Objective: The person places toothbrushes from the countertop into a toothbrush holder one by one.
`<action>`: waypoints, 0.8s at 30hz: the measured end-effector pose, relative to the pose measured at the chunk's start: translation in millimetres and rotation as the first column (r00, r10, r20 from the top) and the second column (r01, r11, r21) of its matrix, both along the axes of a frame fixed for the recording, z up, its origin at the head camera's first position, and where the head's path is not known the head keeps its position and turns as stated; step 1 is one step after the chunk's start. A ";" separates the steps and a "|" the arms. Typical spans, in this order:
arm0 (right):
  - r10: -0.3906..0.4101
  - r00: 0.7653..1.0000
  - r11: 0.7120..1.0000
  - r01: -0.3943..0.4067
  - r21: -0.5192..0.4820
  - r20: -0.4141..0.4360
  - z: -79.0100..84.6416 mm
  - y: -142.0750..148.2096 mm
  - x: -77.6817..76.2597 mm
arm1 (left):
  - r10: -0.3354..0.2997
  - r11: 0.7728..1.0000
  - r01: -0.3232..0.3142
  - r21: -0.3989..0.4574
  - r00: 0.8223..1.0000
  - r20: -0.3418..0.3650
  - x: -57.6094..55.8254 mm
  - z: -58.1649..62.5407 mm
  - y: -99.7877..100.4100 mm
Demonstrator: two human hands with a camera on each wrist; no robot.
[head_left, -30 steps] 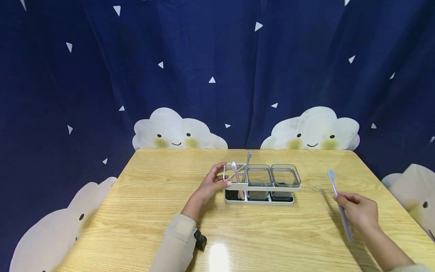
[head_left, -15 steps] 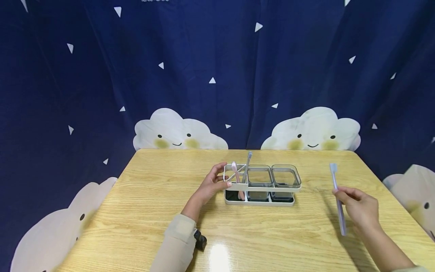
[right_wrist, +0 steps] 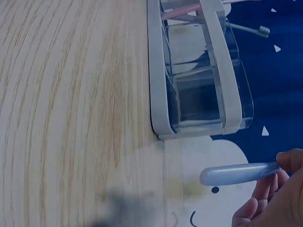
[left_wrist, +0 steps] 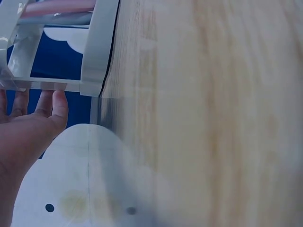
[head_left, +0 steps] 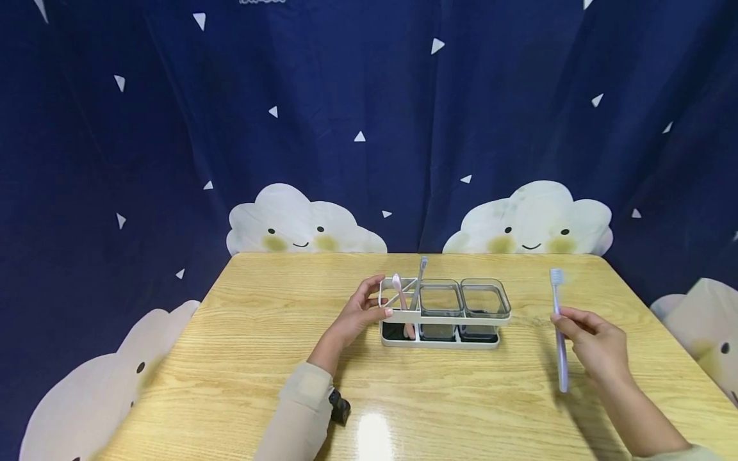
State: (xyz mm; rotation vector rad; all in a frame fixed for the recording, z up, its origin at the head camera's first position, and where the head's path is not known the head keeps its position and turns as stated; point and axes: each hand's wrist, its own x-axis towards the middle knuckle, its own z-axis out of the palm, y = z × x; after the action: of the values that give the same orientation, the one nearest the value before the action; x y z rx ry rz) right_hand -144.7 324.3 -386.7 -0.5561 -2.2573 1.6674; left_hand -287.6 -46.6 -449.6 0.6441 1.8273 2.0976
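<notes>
A white toothbrush holder (head_left: pixel 403 315) stands on the wooden table. My left hand (head_left: pixel 360 315) grips its left end, thumb at the front and fingers at the side and back; in the left wrist view those fingers meet the upper rim (left_wrist: pixel 47 84). A pink toothbrush (head_left: pixel 401 294) and a grey toothbrush (head_left: pixel 418 288) lean in the divided left section. To the right of the holder, my right hand (head_left: pixel 599 346) pinches a light purple toothbrush (head_left: pixel 560 352) at mid-handle. That brush is near upright, its bristles up, above the table. Its handle end (right_wrist: pixel 227 174) shows in the right wrist view.
Two clear cups (head_left: pixel 441 299) sit in the middle and right sections of the holder. Wood-grain table (head_left: pixel 461 410) lies under both arms. Behind it hangs a dark blue curtain (head_left: pixel 323 96) with clouds and triangles. A black wrist device (head_left: pixel 340 408) is on the left sleeve.
My right hand has moved slightly left and up with the purple toothbrush, which has turned from slanted to near upright. The left hand and the toothbrush holder have stayed in place.
</notes>
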 end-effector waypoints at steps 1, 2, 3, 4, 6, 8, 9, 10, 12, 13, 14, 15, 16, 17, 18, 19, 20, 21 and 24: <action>0.003 1.000 1.000 -0.003 0.001 0.000 0.3 -1.9 -0.3 | -0.001 1.000 0.001 0.001 1.000 0.002 -0.2 -0.2 0.0; 0.004 1.000 1.000 -0.004 0.003 0.001 0.7 -3.7 -0.8 | -0.001 1.000 0.001 0.001 1.000 0.003 -0.2 -0.2 -0.1; 0.006 1.000 1.000 -0.006 0.002 -0.003 1.2 -5.6 -1.3 | -0.001 1.000 0.001 0.000 1.000 0.005 -0.2 -0.1 -0.2; 0.008 1.000 1.000 -0.008 0.005 -0.007 2.1 -7.2 -2.0 | 0.001 1.000 -0.001 -0.002 1.000 0.005 -0.3 -0.1 -0.3; 0.010 1.000 1.000 -0.010 0.007 -0.018 3.3 -10.6 -3.3 | 0.002 1.000 -0.002 -0.006 1.000 0.005 -0.3 0.2 -0.3; 0.013 0.999 1.000 -0.013 0.009 -0.033 4.8 -13.6 -4.3 | 0.001 1.000 -0.001 -0.011 1.000 0.003 -0.1 0.8 -0.3; 0.018 0.999 1.000 -0.017 0.012 -0.040 5.4 -14.9 -4.8 | 0.001 1.000 -0.001 -0.010 1.000 0.005 -0.2 0.8 -0.1; 0.020 0.999 1.000 -0.019 0.012 -0.043 6.4 -16.4 -5.2 | 0.000 1.000 0.000 -0.009 1.000 0.007 -0.3 0.9 -0.1; 0.023 0.998 1.000 -0.023 0.005 -0.050 8.0 -19.5 -5.8 | -0.002 1.000 0.002 -0.004 1.000 0.017 -0.5 1.0 0.0; 0.028 0.998 1.000 -0.028 0.003 -0.054 8.7 -20.9 -6.1 | -0.005 1.000 0.005 -0.003 1.000 0.019 -0.8 0.8 0.0; 0.030 0.998 1.000 -0.030 -0.006 -0.057 9.4 -22.4 -6.4 | -0.007 1.000 0.007 -0.001 1.000 0.024 -1.0 0.8 0.0; 0.032 0.998 0.999 -0.032 -0.005 -0.060 10.1 -23.9 -6.7 | -0.009 1.000 0.009 0.002 1.000 0.029 -1.0 0.9 -0.1; 0.031 0.997 0.999 -0.031 -0.009 -0.064 10.6 -25.5 -7.1 | -0.015 1.000 0.014 0.003 0.999 0.032 -1.0 1.1 -0.2; 0.031 0.997 0.999 -0.032 -0.012 -0.069 10.9 -27.0 -7.5 | -0.020 1.000 0.020 0.003 0.999 0.032 -0.7 1.8 -0.3; 0.031 0.997 0.999 -0.032 -0.012 -0.074 11.1 -28.5 -7.9 | -0.026 1.000 0.026 0.003 0.999 0.030 -0.1 3.2 -0.4; 0.032 0.996 0.999 -0.033 -0.012 -0.080 11.4 -29.9 -8.3 | -0.029 1.000 0.029 0.001 0.999 0.027 1.8 6.0 -0.6; 0.029 0.996 0.999 -0.031 -0.018 -0.087 11.8 -31.5 -8.6 | -0.033 0.999 0.033 -0.001 0.999 0.024 3.9 8.9 -0.8; 0.028 0.995 0.999 -0.030 -0.022 -0.096 12.3 -33.4 -8.8 | -0.035 0.999 0.035 -0.004 0.999 0.022 5.9 12.0 -0.9; 0.031 0.991 0.998 -0.038 -0.049 -0.130 14.1 -39.0 -8.9 | -0.030 0.999 0.030 -0.011 0.999 0.011 12.5 21.3 -1.0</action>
State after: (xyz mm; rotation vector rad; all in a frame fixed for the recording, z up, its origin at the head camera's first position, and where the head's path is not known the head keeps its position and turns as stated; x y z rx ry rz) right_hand -153.6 285.3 -372.6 -0.4101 -2.1495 1.7295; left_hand -275.1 -47.6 -428.3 0.6514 1.8109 2.0667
